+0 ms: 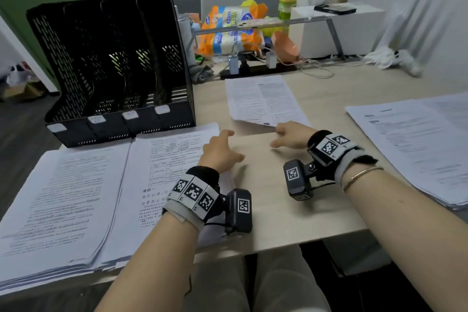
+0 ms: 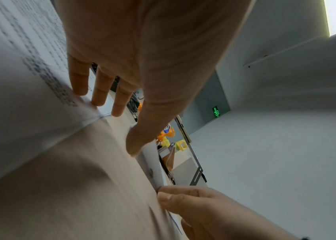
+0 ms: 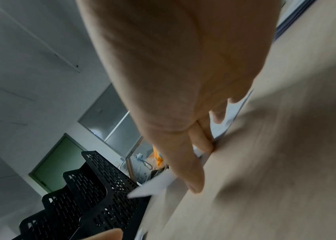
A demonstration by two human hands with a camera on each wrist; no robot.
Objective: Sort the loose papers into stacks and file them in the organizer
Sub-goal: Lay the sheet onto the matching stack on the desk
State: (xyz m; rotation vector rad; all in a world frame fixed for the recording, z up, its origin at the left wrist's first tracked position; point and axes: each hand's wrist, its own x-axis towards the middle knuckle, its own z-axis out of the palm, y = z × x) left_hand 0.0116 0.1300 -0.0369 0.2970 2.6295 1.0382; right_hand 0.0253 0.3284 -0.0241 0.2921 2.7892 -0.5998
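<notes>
At frame centre, the right hand (image 1: 291, 135) pinches the near edge of a printed sheet (image 1: 263, 101) lying on the desk (image 1: 291, 210). The left hand (image 1: 220, 152) hovers released, fingers spread, beside a paper stack (image 1: 167, 159). Another stack (image 1: 415, 144) lies far right. The black organizer (image 1: 111, 63) stands upper left.

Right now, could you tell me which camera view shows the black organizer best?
The head view: the organizer stands whole, all slots visible. The right wrist view catches only some stepped dividers; the left wrist view shows mere slivers between fingers.
</notes>
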